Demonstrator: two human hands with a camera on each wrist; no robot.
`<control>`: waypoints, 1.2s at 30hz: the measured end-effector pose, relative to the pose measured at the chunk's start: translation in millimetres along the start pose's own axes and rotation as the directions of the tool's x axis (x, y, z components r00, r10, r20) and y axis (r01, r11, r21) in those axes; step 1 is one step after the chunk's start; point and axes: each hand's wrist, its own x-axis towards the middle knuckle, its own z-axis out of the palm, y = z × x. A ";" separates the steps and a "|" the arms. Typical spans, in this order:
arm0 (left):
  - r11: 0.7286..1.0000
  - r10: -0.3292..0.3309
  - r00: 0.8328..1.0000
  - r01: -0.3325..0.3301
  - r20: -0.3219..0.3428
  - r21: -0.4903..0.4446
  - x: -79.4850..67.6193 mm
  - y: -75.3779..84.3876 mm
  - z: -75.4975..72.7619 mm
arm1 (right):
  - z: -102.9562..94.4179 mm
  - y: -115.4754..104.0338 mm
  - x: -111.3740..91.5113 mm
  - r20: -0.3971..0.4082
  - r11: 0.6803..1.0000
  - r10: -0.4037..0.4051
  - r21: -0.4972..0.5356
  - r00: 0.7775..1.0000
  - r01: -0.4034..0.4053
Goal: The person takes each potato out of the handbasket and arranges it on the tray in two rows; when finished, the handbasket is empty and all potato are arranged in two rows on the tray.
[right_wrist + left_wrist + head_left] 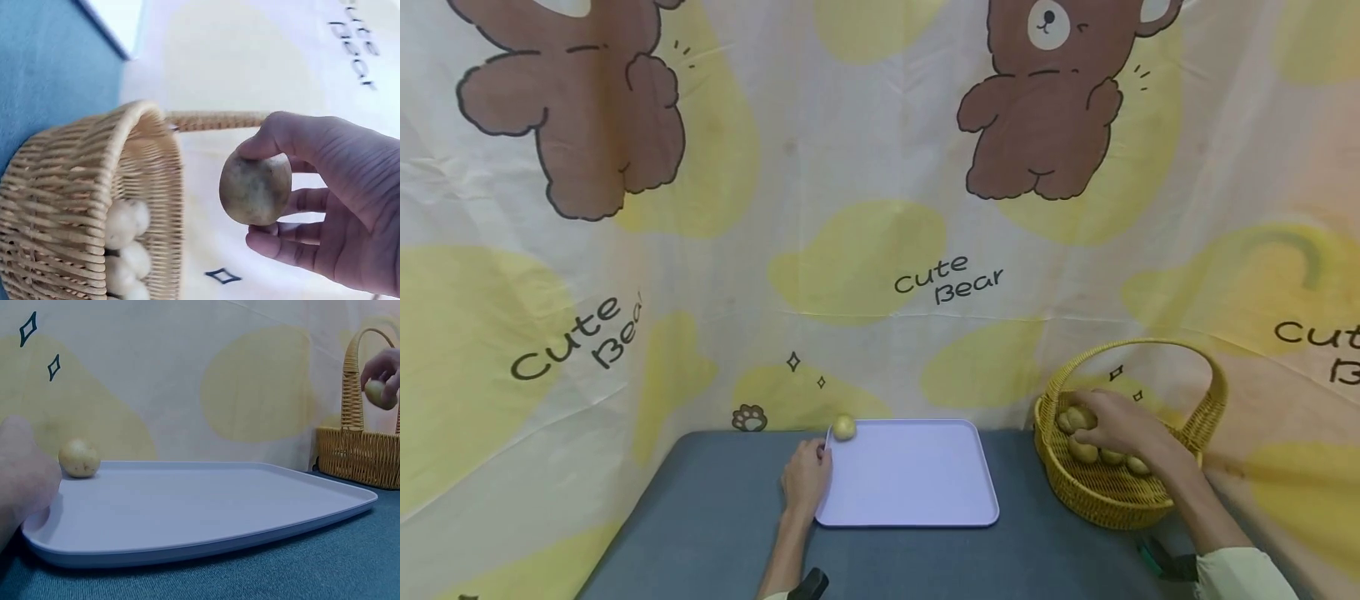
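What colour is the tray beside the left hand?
Pale lilac, plain; the tray shows best in the head view.

We take this for a small set-up corner, closed in by a cloth backdrop (850, 150) that spreads behind and to both sides of a blue-grey surface (722, 508). On the cloth we see brown cartoon bears (1037, 125), yellow blotches (861, 258) and the lettering "Cute Bear" (949, 279). The surface carries a lilac tray (906, 479) and a wicker basket (1097, 510) of potatoes (121, 225). Whether a home or a studio surrounds it, we cannot tell.
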 end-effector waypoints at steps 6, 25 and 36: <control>1.000 0.005 1.000 -0.005 0.011 -0.009 -0.1 0.5 0.3 | -10.2 -27.0 -17.5 -0.075 0.998 0.056 0.032 0.996 -0.054; 1.000 -0.006 1.000 0.006 0.000 -0.004 0.5 1.1 -0.3 | 29.5 -115.2 35.9 -0.266 0.986 -0.111 0.093 0.958 0.140; 1.000 0.016 1.000 -0.016 0.000 -0.002 1.6 -0.2 0.1 | 89.7 -145.2 101.5 -0.080 0.923 -0.081 0.369 0.994 0.105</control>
